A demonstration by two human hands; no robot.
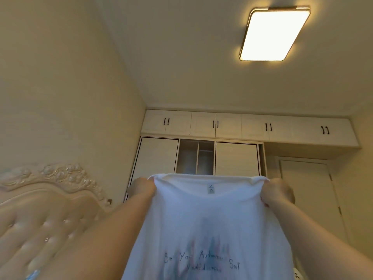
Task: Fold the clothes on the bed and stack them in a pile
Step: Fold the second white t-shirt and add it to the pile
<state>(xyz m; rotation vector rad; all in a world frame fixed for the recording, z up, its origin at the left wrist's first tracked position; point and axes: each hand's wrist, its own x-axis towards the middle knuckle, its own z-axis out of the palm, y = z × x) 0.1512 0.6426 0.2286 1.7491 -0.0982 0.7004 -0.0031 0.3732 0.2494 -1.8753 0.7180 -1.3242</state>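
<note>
Head view tilts up: the white T-shirt point(207, 223) hangs stretched out in the air, left hand point(142, 188) and right hand point(277, 191) each pinching a shoulder beside the collar, fingers curled tight, probably to let it drop flat and square before folding. The tufted headboard point(50, 203) sits left; the bed surface is out of sight.

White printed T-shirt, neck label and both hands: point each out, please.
White printed T-shirt point(210, 225): head view, chest fabric.
Small neck label point(211, 188): head view, its centre.
Left hand point(142, 188): head view, knuckles.
Right hand point(277, 191): head view, knuckles.
</note>
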